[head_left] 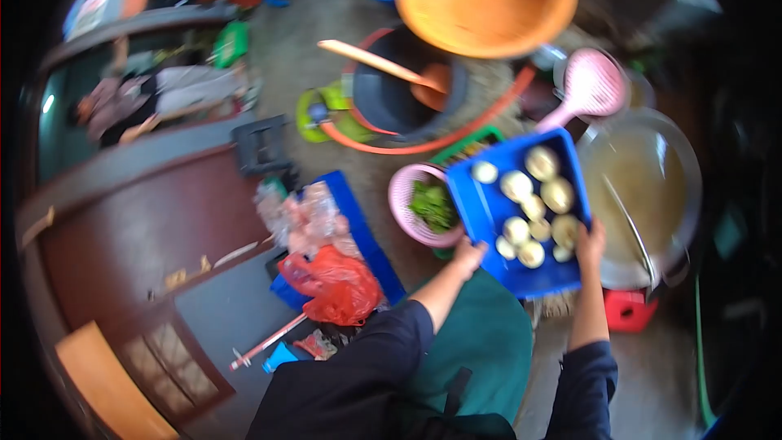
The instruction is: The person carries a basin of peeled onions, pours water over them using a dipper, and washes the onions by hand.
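Both my hands hold a blue plastic tray (481, 220) in front of me, tilted in this view. My left hand (470, 256) grips its near left corner, and my right hand (592, 244) is closed on its right side. Several pale, round, yellowish-white pieces (541, 163) lie spread in the tray; blur hides their kind. Just right of the tray stands a large metal pan (691, 187) of cloudy, brownish liquid, with a long metal handle (629, 220) leaning in it. A pink basket (401, 210) of green leaves (433, 205) is beside the tray's left edge.
A pink strainer (599, 85), an orange basin (489, 0) and a dark bucket (399, 102) with a wooden-handled tool (371, 59) are beyond the tray. Plastic bags (338, 285) lie to the left. A person (155, 102) is in the far-left doorway. A red stool (626, 311) stands below the pan.
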A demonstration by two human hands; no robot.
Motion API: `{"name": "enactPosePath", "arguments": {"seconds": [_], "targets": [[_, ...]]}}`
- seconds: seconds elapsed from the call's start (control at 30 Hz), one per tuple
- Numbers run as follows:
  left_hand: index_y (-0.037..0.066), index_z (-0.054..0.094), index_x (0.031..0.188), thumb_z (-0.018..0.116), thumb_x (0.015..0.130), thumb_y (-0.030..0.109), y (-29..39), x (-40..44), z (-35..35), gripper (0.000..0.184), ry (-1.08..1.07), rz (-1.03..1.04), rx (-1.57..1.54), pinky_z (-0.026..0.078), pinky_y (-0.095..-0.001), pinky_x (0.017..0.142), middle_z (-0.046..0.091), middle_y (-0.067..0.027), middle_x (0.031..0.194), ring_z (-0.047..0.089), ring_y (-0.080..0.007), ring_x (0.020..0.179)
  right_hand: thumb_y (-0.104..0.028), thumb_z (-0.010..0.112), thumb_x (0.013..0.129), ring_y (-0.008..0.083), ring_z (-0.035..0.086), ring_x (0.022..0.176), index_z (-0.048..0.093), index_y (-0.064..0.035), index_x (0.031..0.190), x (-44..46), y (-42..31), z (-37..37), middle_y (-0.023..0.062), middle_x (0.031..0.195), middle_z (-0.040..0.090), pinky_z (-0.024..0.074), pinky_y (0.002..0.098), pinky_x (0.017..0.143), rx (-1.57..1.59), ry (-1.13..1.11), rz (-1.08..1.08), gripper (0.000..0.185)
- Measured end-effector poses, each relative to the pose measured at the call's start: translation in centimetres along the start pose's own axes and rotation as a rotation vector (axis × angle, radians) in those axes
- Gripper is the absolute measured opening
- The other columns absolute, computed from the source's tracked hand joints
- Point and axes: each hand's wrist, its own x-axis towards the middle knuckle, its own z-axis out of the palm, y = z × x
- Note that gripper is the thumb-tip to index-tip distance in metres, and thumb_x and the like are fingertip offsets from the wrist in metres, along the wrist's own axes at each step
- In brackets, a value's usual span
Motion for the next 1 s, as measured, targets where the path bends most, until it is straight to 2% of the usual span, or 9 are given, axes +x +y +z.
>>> {"name": "enactPosePath", "arguments": {"seconds": [0.03,0.17,0.27,0.4,0.53,0.77,0.9,0.93,1.0], "targets": [[0.002,0.046,0.127,0.06,0.086,0.013,-0.2,0.0,0.0,0.044,0.042,0.008,0.075,0.05,-0.037,0.082,0.061,-0.0152,0.113,0.062,-0.0234,0.094,-0.02,0.061,0.084,0.0368,0.054,0.11,0.054,0.0022,0.121,0.2,0.9,0.3,0.022,0.116,0.057,0.0411,0.041,0.097,-0.078,-0.104,0.083,0.044],[0.001,0.033,0.137,0.06,0.088,0.017,2.0,-1.3,-0.5,0.058,-0.013,-0.084,0.049,0.049,-0.0341,0.087,0.06,-0.0153,0.117,0.061,-0.0238,0.101,-0.013,0.06,0.081,0.0378,0.055,0.105,0.055,0.0028,0.117,0.6,-1.5,-1.4,0.0229,0.111,0.057,0.0429,0.0418,0.093,-0.006,-0.166,0.086,0.04],[0.001,0.03,0.139,0.059,0.089,0.016,2.7,-1.1,-1.0,0.06,-0.025,-0.129,0.125,0.047,-0.0334,0.091,0.059,-0.0151,0.119,0.059,-0.0238,0.105,-0.011,0.06,0.081,0.0379,0.056,0.103,0.055,0.0025,0.116,0.7,-2.4,-2.0,0.023,0.109,0.058,0.0434,0.0422,0.091,-0.037,-0.173,0.094,0.038],[0.0,0.034,0.135,0.059,0.088,0.019,3.0,-1.2,-0.8,0.057,0.058,-0.002,0.219,0.045,-0.037,0.094,0.055,-0.0203,0.124,0.057,-0.0289,0.11,-0.012,0.058,0.081,0.039,0.055,0.104,0.055,0.0016,0.12,0.7,-2.5,-1.9,0.0237,0.109,0.057,0.0432,0.0425,0.092,-0.047,-0.166,0.096,0.041],[0.002,0.036,0.135,0.057,0.088,0.012,3.8,-1.0,-0.8,0.053,0.071,-0.041,0.285,0.043,-0.0355,0.095,0.054,-0.0194,0.125,0.056,-0.0292,0.111,-0.014,0.056,0.082,0.0388,0.055,0.104,0.054,0.0012,0.121,0.5,-2.3,-2.1,0.0233,0.11,0.057,0.0433,0.0425,0.092,-0.072,-0.169,0.093,0.041],[-0.001,0.044,0.122,0.053,0.085,0.016,4.9,-1.3,-1.1,0.041,0.113,-0.052,0.484,0.045,-0.0404,0.092,0.059,-0.0246,0.114,0.056,-0.0368,0.109,-0.015,0.057,0.083,0.0385,0.056,0.103,0.055,-0.0006,0.122,1.0,-1.9,-1.8,0.0226,0.11,0.057,0.0439,0.0426,0.091,-0.101,-0.179,0.104,0.042],[0.002,0.048,0.12,0.053,0.085,0.016,1.7,1.7,-1.5,0.039,0.065,0.143,0.421,0.045,-0.0435,0.09,0.059,-0.0249,0.112,0.058,-0.0387,0.104,-0.017,0.058,0.082,0.0366,0.057,0.103,0.058,-0.0006,0.118,1.1,-0.9,-1.1,0.0217,0.108,0.059,0.0446,0.0415,0.091,-0.122,-0.164,0.08,0.039],[0.003,0.049,0.12,0.054,0.084,0.014,0.4,2.6,-1.3,0.038,0.141,0.219,0.401,0.046,-0.0442,0.089,0.06,-0.0252,0.108,0.058,-0.0397,0.102,-0.017,0.059,0.082,0.0358,0.057,0.103,0.059,-0.0014,0.116,1.1,-1.1,-0.9,0.0217,0.109,0.06,0.0441,0.0414,0.092,-0.149,-0.164,0.124,0.038],[0.0,0.052,0.115,0.055,0.083,0.011,2.9,1.2,-1.3,0.034,0.13,0.154,0.546,0.046,-0.0449,0.088,0.061,-0.0239,0.108,0.06,-0.0378,0.1,-0.017,0.059,0.081,0.0374,0.056,0.103,0.06,-0.0023,0.114,0.6,-1.6,-0.8,0.0207,0.109,0.061,0.0443,0.0436,0.092,-0.098,-0.102,0.059,0.037]]}}
